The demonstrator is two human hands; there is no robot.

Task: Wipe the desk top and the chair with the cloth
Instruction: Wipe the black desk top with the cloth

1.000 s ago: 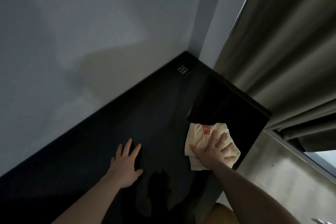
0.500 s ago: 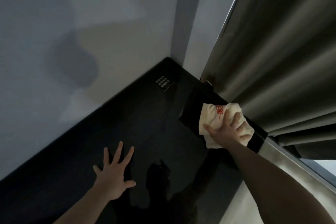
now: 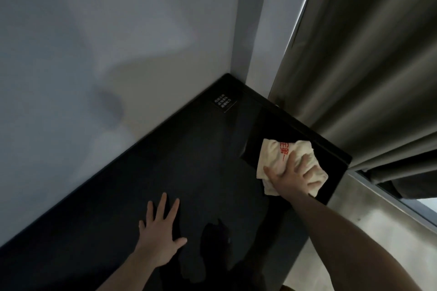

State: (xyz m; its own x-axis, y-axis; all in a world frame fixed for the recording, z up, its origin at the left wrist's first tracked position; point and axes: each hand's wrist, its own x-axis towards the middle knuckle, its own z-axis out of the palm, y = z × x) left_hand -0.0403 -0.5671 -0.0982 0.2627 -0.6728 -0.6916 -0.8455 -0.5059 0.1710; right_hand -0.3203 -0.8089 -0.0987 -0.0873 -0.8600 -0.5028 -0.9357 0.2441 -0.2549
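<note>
A glossy black desk top (image 3: 189,172) runs from the lower left to a far corner against the wall. A cream cloth with red print (image 3: 274,156) lies folded on the desk near its right edge. My right hand (image 3: 290,175) presses flat on the cloth, fingers spread over it. My left hand (image 3: 160,234) rests flat on the bare desk top, fingers straight and spread, about an arm's width left of the cloth. The chair is not in view.
A small dark label with white text (image 3: 224,103) sits on the desk near the far corner. A grey wall (image 3: 118,54) borders the desk's back edge. A heavy grey curtain (image 3: 366,78) hangs just past the right edge, above a window sill (image 3: 387,215).
My right hand slid the cloth away along the right side toward the curtain, then back a little. The left hand stayed flat on the desk. The camera tilted up toward the corner.
</note>
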